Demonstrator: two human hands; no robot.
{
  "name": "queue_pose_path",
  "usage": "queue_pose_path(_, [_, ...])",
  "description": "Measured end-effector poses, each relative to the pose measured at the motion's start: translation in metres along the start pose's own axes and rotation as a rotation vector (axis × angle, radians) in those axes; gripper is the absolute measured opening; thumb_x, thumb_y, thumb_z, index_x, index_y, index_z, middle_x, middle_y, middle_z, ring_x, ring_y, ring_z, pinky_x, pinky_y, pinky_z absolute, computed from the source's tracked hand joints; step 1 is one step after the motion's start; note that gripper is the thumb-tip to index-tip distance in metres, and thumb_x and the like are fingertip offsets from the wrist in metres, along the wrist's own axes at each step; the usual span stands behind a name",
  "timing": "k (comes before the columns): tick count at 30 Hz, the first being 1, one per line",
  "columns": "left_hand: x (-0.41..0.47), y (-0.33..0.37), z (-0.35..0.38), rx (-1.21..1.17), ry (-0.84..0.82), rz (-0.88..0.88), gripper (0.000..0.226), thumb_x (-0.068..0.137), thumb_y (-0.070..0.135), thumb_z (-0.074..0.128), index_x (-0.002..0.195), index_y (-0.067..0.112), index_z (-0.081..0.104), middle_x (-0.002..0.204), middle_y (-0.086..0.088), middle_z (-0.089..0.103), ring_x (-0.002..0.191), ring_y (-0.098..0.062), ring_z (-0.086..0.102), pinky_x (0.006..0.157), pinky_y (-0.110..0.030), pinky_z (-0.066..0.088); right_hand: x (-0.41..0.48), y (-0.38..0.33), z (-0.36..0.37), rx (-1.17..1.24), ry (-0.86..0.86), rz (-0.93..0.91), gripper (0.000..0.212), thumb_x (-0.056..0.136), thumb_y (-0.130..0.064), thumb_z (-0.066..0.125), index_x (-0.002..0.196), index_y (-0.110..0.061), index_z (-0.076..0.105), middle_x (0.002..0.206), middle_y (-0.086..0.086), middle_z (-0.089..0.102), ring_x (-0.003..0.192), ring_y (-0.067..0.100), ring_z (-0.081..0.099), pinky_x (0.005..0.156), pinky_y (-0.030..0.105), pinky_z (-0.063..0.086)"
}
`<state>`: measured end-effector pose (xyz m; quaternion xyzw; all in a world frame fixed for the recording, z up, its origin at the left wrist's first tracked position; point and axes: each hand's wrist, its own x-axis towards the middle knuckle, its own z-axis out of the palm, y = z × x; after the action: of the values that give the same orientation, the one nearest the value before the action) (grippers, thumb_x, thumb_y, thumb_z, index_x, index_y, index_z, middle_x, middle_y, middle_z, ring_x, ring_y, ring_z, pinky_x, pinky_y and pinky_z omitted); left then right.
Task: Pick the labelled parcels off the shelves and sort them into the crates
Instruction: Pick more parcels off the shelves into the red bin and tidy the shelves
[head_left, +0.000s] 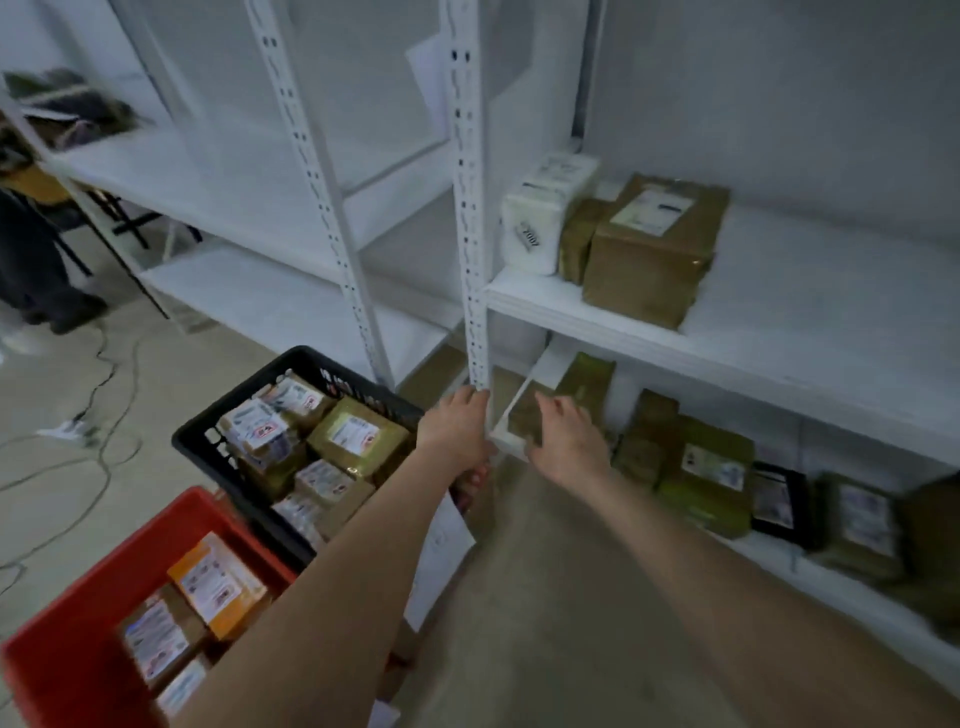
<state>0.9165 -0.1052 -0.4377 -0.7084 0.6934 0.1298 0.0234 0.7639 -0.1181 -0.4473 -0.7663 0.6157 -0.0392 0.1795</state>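
While the right hand (566, 441) reaches to the left end of the lower shelf (779, 566), I see its fingers (548, 405) curl over the top of a small brown parcel (522, 423) and grip it. That parcel sits on the shelf edge, just beside the white post (470, 260). The left hand (454, 431) is at the foot of that post, fingertips touching it. A sheet of paper (441, 551) hangs right under this hand. I cannot tell if the hand pinches the sheet or is just loose; the view is blurred there.

More brown parcels (706, 467) lie along the lower shelf to the right, labels up, next to a dark flat pack (779, 504). On the upper shelf (779, 322) a white parcel (540, 223) stands at the left end. A big brown box (649, 249) is near it, with a smaller brown one between them.

The black crate (208, 441) is on the floor left of the arms, packed with labelled parcels. The red crate (67, 649) is nearer me, touching it, also holding labelled parcels. A cable (104, 374) trails over the floor at far left.
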Motion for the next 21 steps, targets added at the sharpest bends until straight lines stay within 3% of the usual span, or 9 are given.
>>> queue_pose_path(11, [0.032,0.188,-0.052,0.067,0.143,0.173,0.074,0.089,0.035,0.061,0.15,0.02,0.022,0.155,-0.002,0.024,0.137,-0.024,0.034,0.102,-0.043,0.044,-0.031,0.153,-0.126,-0.031,0.226,0.073,0.059,0.092,-0.031,0.055,0.145,-0.02,0.03,0.14,0.007,0.039,0.125,0.025,0.039,0.1,0.038,0.041])
queue_pose_path(16, [0.064,0.216,-0.073,0.026,0.242,0.223,0.062,0.091,0.039,0.055,0.144,0.015,0.033,0.15,-0.004,0.032,0.13,-0.025,0.041,0.099,-0.04,0.044,-0.006,0.175,-0.151,0.085,0.28,0.152,0.061,0.093,-0.039,0.055,0.146,-0.021,0.029,0.143,0.007,0.038,0.127,0.026,0.04,0.101,0.038,0.041])
queue_pose_path(21, [0.123,0.207,-0.098,-0.177,0.422,0.173,0.062,0.094,0.041,0.05,0.145,0.015,0.029,0.148,-0.005,0.034,0.129,-0.026,0.043,0.098,-0.04,0.043,0.049,0.179,-0.169,0.384,0.257,0.266,0.072,0.092,-0.05,0.053,0.15,-0.018,0.024,0.151,0.01,0.031,0.135,0.03,0.034,0.107,0.04,0.036])
